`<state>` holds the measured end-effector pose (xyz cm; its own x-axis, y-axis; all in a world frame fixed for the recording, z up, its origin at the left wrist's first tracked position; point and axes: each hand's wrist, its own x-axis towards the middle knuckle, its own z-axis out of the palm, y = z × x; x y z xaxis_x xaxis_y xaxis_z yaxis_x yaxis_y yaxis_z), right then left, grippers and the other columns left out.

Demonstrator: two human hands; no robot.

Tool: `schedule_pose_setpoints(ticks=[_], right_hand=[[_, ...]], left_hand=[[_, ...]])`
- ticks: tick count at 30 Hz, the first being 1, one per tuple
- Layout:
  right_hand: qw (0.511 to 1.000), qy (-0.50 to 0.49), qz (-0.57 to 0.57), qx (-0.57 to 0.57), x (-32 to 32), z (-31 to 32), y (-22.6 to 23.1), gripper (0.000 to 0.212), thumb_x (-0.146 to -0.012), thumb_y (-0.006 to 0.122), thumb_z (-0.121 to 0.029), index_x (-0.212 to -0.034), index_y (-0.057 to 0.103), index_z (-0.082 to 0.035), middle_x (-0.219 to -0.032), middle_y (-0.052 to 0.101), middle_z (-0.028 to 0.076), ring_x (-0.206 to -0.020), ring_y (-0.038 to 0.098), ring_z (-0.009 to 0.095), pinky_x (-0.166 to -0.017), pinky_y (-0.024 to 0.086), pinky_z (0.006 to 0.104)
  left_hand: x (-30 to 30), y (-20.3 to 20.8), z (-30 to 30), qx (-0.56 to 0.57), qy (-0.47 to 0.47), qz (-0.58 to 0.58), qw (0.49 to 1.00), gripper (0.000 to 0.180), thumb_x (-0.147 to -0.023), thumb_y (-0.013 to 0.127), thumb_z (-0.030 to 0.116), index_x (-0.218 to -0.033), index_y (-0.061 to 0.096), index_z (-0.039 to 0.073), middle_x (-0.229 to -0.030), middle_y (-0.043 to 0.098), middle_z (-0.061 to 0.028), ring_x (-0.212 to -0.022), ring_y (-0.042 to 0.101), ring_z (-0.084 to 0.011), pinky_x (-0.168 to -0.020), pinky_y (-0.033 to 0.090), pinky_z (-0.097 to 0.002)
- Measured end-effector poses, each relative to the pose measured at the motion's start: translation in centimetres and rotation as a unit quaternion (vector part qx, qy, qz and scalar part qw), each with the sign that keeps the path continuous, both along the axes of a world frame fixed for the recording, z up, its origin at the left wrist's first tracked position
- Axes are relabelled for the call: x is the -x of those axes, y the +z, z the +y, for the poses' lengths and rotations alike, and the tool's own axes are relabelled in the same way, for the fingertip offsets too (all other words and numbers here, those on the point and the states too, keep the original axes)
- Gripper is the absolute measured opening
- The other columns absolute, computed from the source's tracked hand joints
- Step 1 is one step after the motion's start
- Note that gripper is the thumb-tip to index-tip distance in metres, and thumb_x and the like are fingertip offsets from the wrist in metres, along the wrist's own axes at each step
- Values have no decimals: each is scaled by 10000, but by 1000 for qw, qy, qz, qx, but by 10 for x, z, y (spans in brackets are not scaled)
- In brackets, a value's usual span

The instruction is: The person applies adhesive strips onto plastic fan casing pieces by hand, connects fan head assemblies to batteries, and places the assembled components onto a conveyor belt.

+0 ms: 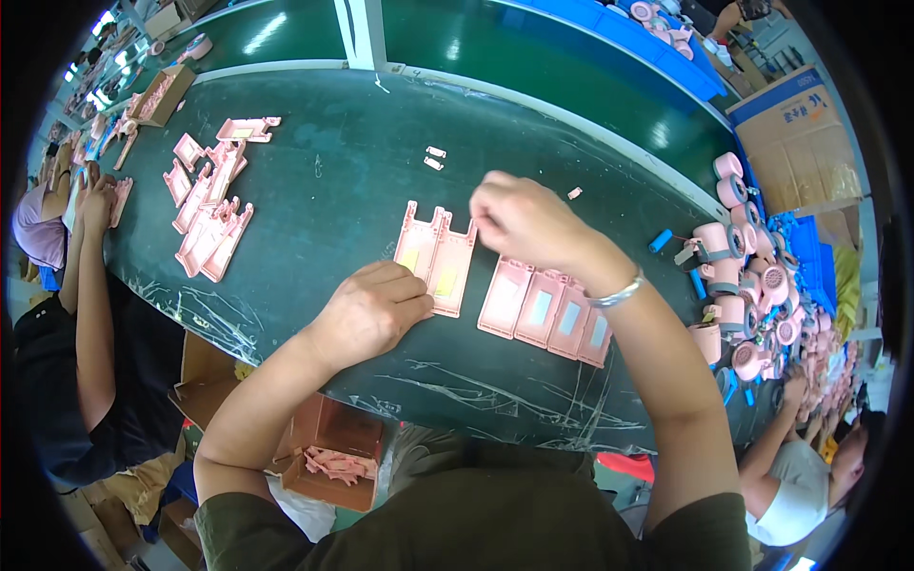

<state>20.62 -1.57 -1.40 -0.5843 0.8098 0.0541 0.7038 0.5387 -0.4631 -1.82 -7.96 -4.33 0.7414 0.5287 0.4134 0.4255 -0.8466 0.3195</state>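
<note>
My left hand (367, 309) rests fingers-down on the dark green table (333, 181), pressing the lower edge of two pink plastic shells (436, 255) that lie side by side, each with a yellowish patch. My right hand (519, 221) hovers just right of and above those shells, fingers pinched together; whether it holds something small I cannot tell. To the right lies a row of several pink shells (547, 312) with pale blue patches, partly under my right forearm.
A heap of pink shells (209, 219) lies at the left of the table. Small white bits (434, 158) lie further back. Pink round parts (752, 285) pile up at the right. Other people work at left (86, 314) and lower right (809, 476). A cardboard box (328, 452) sits below the table edge.
</note>
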Motion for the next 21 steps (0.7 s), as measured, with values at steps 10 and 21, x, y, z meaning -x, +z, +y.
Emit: schedule_pose_setpoints(ticks=[10,21], right_hand=[[984,121,-78,-104,18,-47,-25,79,-679,554,-177,-678,611,-122,-755,568,54,-755,569,232,-665,436,369],[977,-104,184,-38,-20,-29,-2,102,-790,550,-129,-737,577,-46,-752,564,106,-737,563,274,-679,434,386]], left_hand=[[-8,7,2,-5,-20,8,1000,144,-628,712,92,-744,635,59,-728,585,-57,-680,576,-241,-645,467,-349],[-23,9,5,-8,-38,9,999,130,-664,679,97,-787,641,79,-772,599,-46,-701,575,-223,-660,470,-340]])
